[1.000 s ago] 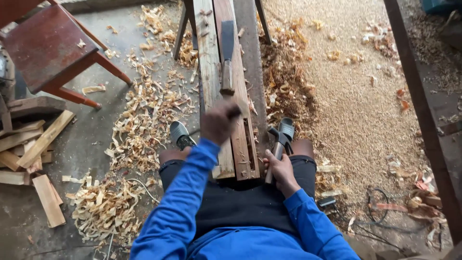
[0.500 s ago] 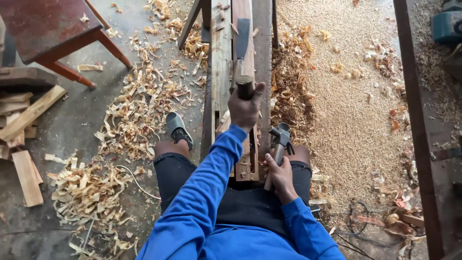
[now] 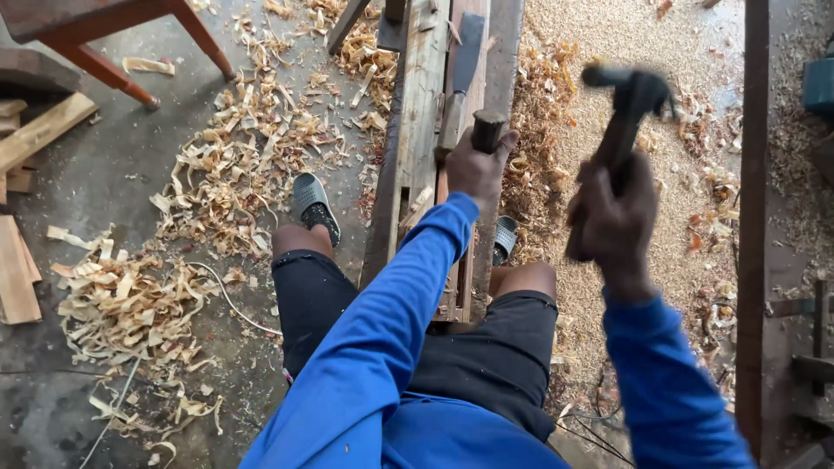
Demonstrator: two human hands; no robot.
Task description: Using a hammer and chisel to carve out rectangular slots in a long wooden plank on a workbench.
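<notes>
My left hand [image 3: 476,165] grips the dark handle of a chisel [image 3: 486,130] that stands upright on a long wooden plank [image 3: 426,95] lying on the bench between my knees. My right hand [image 3: 615,215] is raised to the right of the bench, closed around the wooden handle of a hammer [image 3: 632,97] whose dark head is up near the top of the view, blurred. I sit astride the bench in blue sleeves and black shorts, one sandalled foot [image 3: 313,205] on each side.
Curled wood shavings [image 3: 217,182] lie heaped left of the bench, fine sawdust [image 3: 608,52] to its right. A red stool leg [image 3: 104,69] and stacked wood offcuts [image 3: 26,139] stand at the far left. A dark beam [image 3: 751,217] runs down the right side.
My right hand has lifted the hammer from beside my thigh up high to the right. My left hand has kept its hold on the chisel on the plank.
</notes>
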